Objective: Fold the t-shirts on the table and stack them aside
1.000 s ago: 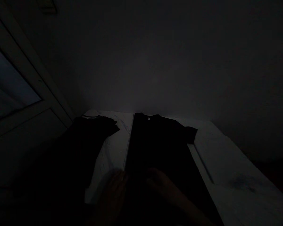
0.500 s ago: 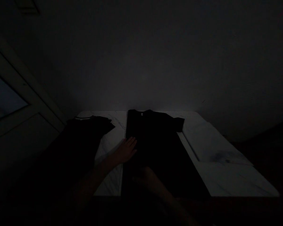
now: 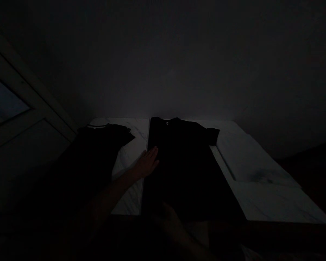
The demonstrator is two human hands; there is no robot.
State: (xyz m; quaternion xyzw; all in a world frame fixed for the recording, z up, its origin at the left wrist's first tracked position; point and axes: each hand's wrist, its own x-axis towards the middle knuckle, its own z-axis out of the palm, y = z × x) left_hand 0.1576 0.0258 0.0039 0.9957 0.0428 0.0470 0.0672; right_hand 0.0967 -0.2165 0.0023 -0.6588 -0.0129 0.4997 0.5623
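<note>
Left hand [image 3: 146, 164] flat on black shirt [image 3: 184, 163], marbled table [image 3: 260, 195], dim room.

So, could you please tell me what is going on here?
In a very dim room, a person's left hand lies flat on the left edge of a dark T-shirt spread on a marbled table. The right hand is at its lower part; whether it grips the cloth is too dark to tell. A second dark top lies to the left.

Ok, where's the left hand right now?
Head view, left of center: the left hand is at the left edge of the middle black shirt, beside the white marbled tabletop.
</note>
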